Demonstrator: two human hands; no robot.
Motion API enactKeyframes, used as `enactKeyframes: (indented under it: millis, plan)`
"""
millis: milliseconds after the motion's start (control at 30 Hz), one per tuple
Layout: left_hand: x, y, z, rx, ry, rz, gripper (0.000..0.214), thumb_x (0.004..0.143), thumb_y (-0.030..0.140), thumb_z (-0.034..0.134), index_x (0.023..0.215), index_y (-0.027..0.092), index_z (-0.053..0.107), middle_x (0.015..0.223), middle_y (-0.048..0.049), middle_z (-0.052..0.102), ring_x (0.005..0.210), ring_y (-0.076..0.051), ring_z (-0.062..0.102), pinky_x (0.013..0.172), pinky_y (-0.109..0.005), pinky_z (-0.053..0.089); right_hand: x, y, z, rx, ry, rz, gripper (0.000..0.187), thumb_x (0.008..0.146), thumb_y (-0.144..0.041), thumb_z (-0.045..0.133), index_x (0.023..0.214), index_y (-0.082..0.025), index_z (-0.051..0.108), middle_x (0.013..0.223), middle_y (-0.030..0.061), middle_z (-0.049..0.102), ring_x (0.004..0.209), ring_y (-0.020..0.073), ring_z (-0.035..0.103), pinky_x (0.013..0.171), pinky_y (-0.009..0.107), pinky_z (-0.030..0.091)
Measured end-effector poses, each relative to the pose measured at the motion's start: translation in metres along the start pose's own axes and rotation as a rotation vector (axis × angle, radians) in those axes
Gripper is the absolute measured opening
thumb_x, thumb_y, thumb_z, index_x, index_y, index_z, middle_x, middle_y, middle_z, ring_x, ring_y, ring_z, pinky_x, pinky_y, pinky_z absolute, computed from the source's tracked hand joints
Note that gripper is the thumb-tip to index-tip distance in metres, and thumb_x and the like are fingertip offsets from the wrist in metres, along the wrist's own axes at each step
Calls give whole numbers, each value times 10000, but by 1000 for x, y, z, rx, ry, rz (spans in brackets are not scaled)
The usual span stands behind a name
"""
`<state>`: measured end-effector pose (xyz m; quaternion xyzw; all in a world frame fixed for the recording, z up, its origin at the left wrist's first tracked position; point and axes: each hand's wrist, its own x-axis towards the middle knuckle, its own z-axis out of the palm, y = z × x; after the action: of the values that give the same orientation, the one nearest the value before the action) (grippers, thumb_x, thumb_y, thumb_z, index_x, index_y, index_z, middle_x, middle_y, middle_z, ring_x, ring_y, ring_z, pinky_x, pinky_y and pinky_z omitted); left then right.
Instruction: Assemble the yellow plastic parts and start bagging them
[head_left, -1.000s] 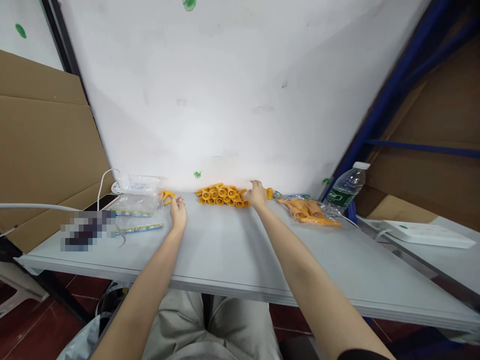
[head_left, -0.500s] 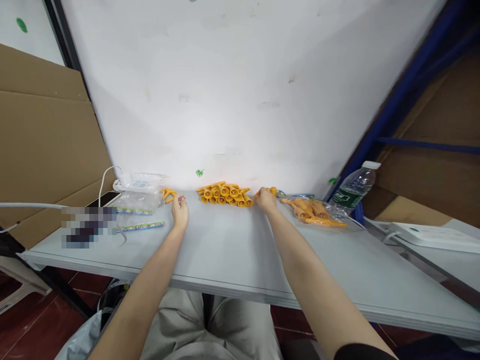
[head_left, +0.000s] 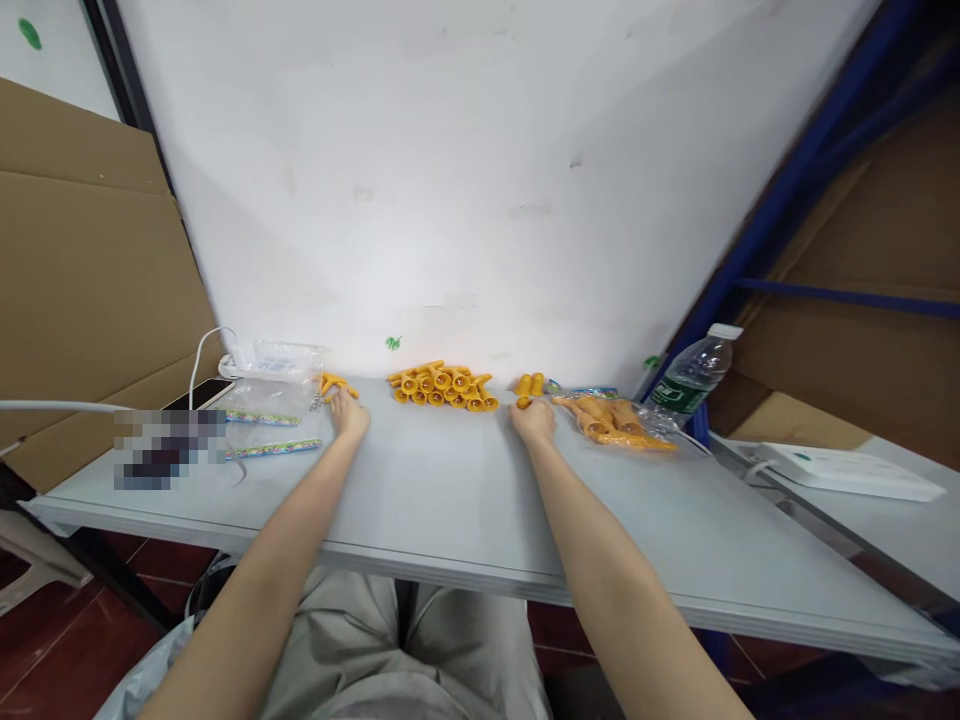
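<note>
My left hand (head_left: 350, 415) is at the back left of the table, its fingers curled at small orange forked pieces (head_left: 335, 384); whether it grips one is hidden. At the right of centre, my right hand (head_left: 532, 420) is closed around an orange cup-shaped piece (head_left: 523, 402) whose round end shows above the fingers. Two upright orange caps (head_left: 530, 384) stand just behind that hand. Between my hands, several orange trumpet-shaped pieces (head_left: 442, 385) lie stacked, their hollow ends toward me. A clear bag of larger orange pieces (head_left: 615, 420) lies right of my right hand.
On the left are clear plastic bags (head_left: 274, 375) with patterned strips, a phone (head_left: 214, 390) and a white cable (head_left: 196, 365). A water bottle (head_left: 694, 375) leans at the back right near a white power strip (head_left: 847, 472). A white panel (head_left: 480, 200) rises behind the table.
My right hand has drawn slightly toward me, uncovering the two caps and showing the piece in its grip. My left hand's fingers have turned in toward the orange forked pieces.
</note>
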<state>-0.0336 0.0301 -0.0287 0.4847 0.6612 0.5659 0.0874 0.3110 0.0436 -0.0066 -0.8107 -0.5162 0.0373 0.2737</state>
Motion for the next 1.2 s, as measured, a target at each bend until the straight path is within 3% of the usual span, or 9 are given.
enactKeyframes:
  millis: [100,200,400,500,633,800,867,1000,1200]
  plan:
    - [11,2,-4,185,-64,-70,469,597,-17,530,1035,152,548,1282,-206,537,1354,-332,367,1109,-508,252,-7,8,4,-24,-19,38,389,836,-352,513,1122,-122,639,1186,198,615,1183,323,532,955,446,417]
    - [20,4,-11,342,-162,-81,354,630,8,560,945,167,584,1226,-205,578,1307,-353,419,1078,-528,274,-10,11,6,-27,-39,29,373,830,-378,544,1087,-135,661,1199,178,624,1186,308,537,974,425,409]
    - [18,11,-11,356,-285,98,263,661,11,596,867,174,605,965,-163,667,1153,-323,548,1024,-468,358,-16,10,2,72,-15,-20,323,836,-254,512,1108,-136,639,1187,180,625,1148,296,573,950,410,421]
    - [11,17,-3,198,-292,102,343,660,5,613,949,190,609,855,-100,660,1061,-293,601,987,-441,410,-20,6,-3,164,21,-48,412,843,-208,462,1240,-131,539,1208,178,609,1144,279,576,921,382,435]
    - [2,30,7,-124,-214,-99,478,728,23,592,1167,201,523,727,-1,598,840,-203,647,891,-412,501,-22,-8,-11,366,121,-94,446,819,-223,503,1248,-107,465,1145,179,622,1082,273,594,900,366,440]
    - [-12,47,6,-612,-188,-367,638,761,38,617,1310,239,363,813,3,612,712,-122,650,717,-319,578,-31,-47,-12,618,198,-401,321,801,-296,555,1088,-153,561,1107,134,627,1050,250,574,932,386,437]
    - [-19,50,1,-784,-213,-416,598,760,41,638,1273,238,402,817,0,622,743,-118,661,719,-295,577,-39,-65,-7,737,146,-513,367,800,-383,573,1087,-156,599,1105,134,632,998,245,577,887,395,470]
    - [-29,53,-10,-900,-237,-483,347,795,122,666,1101,167,509,730,-15,651,727,-123,675,666,-226,533,-58,-85,9,843,-39,-638,436,787,-446,601,1125,-171,628,1119,127,645,837,213,597,777,389,511]
    - [-32,55,-19,-1039,-213,-523,80,916,231,547,889,157,529,716,-42,691,625,-85,635,593,-181,444,-74,-74,27,748,-204,-691,391,734,-387,680,1059,-187,595,1024,88,675,687,175,591,679,370,524]
